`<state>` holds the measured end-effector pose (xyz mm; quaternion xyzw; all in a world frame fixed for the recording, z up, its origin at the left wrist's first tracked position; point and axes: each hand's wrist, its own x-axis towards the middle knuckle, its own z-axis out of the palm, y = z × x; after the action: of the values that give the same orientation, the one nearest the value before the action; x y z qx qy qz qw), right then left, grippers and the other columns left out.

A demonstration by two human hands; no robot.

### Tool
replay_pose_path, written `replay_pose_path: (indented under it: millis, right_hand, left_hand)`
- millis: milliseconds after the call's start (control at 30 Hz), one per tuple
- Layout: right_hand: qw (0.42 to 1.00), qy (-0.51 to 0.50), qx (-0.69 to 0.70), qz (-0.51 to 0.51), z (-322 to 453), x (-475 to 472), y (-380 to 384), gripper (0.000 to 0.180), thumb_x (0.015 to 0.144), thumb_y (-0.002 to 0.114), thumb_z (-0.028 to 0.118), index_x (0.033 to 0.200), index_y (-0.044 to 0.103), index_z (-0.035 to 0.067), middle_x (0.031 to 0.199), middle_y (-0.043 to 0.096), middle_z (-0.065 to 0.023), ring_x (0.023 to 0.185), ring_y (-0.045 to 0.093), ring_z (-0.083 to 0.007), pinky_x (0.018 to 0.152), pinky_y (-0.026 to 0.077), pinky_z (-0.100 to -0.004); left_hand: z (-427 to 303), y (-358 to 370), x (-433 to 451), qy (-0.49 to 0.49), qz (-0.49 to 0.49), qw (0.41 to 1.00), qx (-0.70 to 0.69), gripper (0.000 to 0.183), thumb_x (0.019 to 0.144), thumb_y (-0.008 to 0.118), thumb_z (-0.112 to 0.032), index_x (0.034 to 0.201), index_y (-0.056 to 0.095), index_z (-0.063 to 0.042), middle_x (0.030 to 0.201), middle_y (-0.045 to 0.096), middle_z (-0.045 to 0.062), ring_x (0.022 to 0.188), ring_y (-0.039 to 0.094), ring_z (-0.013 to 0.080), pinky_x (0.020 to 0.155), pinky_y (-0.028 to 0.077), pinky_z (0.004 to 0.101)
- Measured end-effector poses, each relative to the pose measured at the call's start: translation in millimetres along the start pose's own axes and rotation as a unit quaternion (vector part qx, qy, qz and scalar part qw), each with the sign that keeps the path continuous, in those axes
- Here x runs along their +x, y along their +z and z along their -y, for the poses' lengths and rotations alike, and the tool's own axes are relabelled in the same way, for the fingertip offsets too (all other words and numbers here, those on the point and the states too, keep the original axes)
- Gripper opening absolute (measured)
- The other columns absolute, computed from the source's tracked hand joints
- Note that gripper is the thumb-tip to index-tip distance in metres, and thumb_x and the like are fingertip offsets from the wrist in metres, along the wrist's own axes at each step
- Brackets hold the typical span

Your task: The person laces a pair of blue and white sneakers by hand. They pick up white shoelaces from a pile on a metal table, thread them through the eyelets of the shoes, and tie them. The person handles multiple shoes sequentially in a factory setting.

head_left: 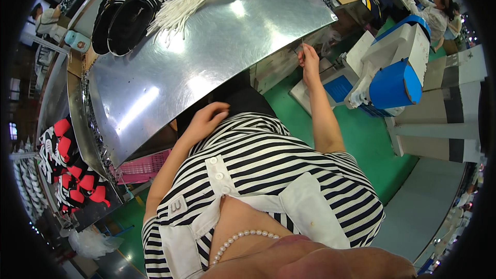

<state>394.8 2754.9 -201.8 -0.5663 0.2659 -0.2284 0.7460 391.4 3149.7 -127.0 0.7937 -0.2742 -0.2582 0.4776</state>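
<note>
My left hand rests in front of my waist, below the near edge of the metal-topped table, fingers loosely curled; I see nothing in it. Out to the right, my right hand is at the table's edge and grips a small, thin metal tool, too small to name. On the far side of the tabletop lie a bundle of white laces and, left of it, stacked black shoe parts with white and yellow edges.
A white machine with a blue cover stands on the right, near my right forearm. Red, black and white shoe uppers lie on a side surface at left. A light-blue bottle stands beyond the table's left corner. Other people sit at far left and far right.
</note>
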Motion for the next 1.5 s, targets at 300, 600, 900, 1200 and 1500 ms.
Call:
replay_pose_path:
  millis: [300,600,900,1200,1500]
  right_hand:
    - [0.876,-0.217,-0.427,-0.061,29,-45,-70,0.03,0.091,0.061,0.02,0.119,0.061,0.008,0.103,0.064,-0.0091,0.102,0.06,-0.0223,0.082,0.049,-0.0329]
    - [0.594,-0.053,-0.713,0.369,75,5,-19,0.022,0.081,0.067,0.014,0.102,0.072,0.013,0.095,0.07,-0.0091,0.095,0.065,-0.0283,0.08,0.051,-0.0359]
    - [0.474,-0.003,-0.716,0.512,0,16,-30,0.033,0.073,0.067,0.01,0.106,0.07,0.017,0.106,0.067,-0.007,0.101,0.063,-0.0286,0.085,0.051,-0.0388]
    - [0.373,0.022,-0.748,0.548,-7,26,-6,0.032,0.072,0.065,0.007,0.103,0.067,0.013,0.102,0.067,-0.0098,0.1,0.063,-0.0297,0.083,0.05,-0.0391]
    - [0.422,0.052,-0.714,0.556,-5,33,-23,0.032,0.08,0.065,0.013,0.112,0.067,0.015,0.107,0.07,-0.0106,0.101,0.065,-0.0294,0.086,0.05,-0.0396]
  left_hand:
    - [-40,105,140,0.178,0.21,0.956,0.099,0.05,0.092,0.061,-0.026,0.133,0.046,0.0,0.131,0.053,0.021,0.121,0.052,0.0346,0.101,0.043,0.0427]
    - [-56,124,136,0.098,0.438,0.894,-0.01,0.069,0.094,0.059,-0.025,0.147,0.023,0.001,0.153,0.025,0.024,0.135,0.039,0.037,0.11,0.036,0.0403]
    - [-46,128,140,0.131,0.482,0.864,-0.073,0.064,0.096,0.057,-0.026,0.146,0.027,0.0,0.152,0.028,0.024,0.133,0.04,0.0376,0.11,0.035,0.0415]
    - [-27,133,135,0.192,0.43,0.881,-0.047,0.06,0.096,0.055,-0.028,0.144,0.031,-0.001,0.152,0.028,0.022,0.132,0.041,0.0389,0.11,0.035,0.0436]
    - [-13,147,131,0.252,0.385,0.888,-0.012,0.057,0.093,0.059,-0.024,0.14,0.037,0.0,0.149,0.035,0.023,0.125,0.049,0.0391,0.104,0.041,0.0443]
